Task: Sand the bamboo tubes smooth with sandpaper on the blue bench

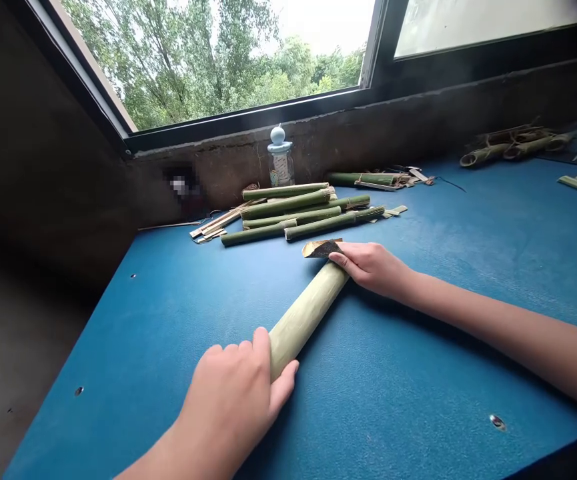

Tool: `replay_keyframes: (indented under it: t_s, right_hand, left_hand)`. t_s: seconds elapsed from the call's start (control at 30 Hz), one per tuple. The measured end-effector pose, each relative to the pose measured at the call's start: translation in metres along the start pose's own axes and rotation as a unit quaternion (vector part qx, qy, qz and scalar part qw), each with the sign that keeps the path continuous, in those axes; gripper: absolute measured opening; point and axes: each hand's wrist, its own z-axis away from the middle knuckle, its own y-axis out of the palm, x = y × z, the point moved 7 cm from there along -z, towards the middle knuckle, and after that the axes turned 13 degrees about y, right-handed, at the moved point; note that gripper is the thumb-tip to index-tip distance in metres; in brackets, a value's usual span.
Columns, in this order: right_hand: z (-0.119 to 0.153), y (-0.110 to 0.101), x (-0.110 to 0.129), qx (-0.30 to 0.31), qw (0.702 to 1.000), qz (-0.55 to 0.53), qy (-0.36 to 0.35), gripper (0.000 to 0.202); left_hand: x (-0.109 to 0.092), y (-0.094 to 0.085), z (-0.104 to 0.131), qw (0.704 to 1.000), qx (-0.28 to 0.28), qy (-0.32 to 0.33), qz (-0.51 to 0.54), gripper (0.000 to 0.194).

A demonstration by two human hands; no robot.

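Note:
A pale, peeled bamboo tube [309, 308] slants across the middle of the blue table, its near end toward me. My left hand [241, 383] is wrapped round that near end, thumb on the right side. At the far end, my right hand [365, 263] is closed on a curled sheet of sandpaper [322, 249], dark and gritty on one face and tan on the other. The sandpaper lies over the tube's far end, which it and the fingers partly hide.
Several green bamboo pieces [288, 203] lie beyond the tube, with thin split strips [225, 219] beside them. A blue-topped jar [280, 160] stands against the wall under the window. More bamboo tubes [488, 155] lie at the back right of the blue table [168, 347].

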Motion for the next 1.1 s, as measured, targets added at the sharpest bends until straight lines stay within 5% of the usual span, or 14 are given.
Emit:
replay_keyframes:
  t_s: [0.1, 0.23, 0.33, 0.5, 0.6, 0.73, 0.9, 1.1]
  right_hand:
    - [-0.011, 0.004, -0.001, 0.053, 0.998, 0.02, 0.029, 0.047]
    - [-0.019, 0.011, -0.002, 0.117, 0.99, 0.057, 0.057, 0.046]
    - [-0.015, 0.009, -0.003, 0.094, 0.993, 0.045, 0.061, 0.047]
    - [0.002, -0.015, -0.006, -0.069, 0.996, 0.046, 0.029, 0.055]
    - [0.005, -0.017, -0.003, -0.059, 0.997, 0.048, -0.005, 0.055]
    - [0.0, -0.015, -0.001, -0.006, 1.0, 0.022, -0.006, 0.049]
    - [-0.006, -0.018, -0.013, 0.073, 0.995, -0.007, 0.074, 0.051]
    - [-0.015, -0.011, -0.011, 0.107, 0.992, 0.009, 0.066, 0.045]
  left_hand:
    - [-0.006, -0.001, 0.001, 0.999, 0.005, -0.012, -0.044, 0.046]
    - [-0.031, -0.009, 0.011, 0.978, -0.067, -0.014, -0.195, 0.046]
    - [-0.04, -0.012, 0.016, 0.969, -0.094, -0.009, -0.227, 0.045]
    - [-0.015, -0.006, 0.006, 0.997, -0.001, -0.009, -0.077, 0.047]
    - [0.005, -0.001, -0.001, 0.997, 0.07, 0.001, 0.035, 0.046]
    - [0.014, 0.002, -0.004, 0.992, 0.098, -0.002, 0.08, 0.047]
    - [-0.005, 0.001, 0.002, 0.997, 0.053, -0.029, -0.045, 0.051]
    - [-0.041, -0.013, 0.013, 0.975, -0.022, -0.044, -0.215, 0.051]
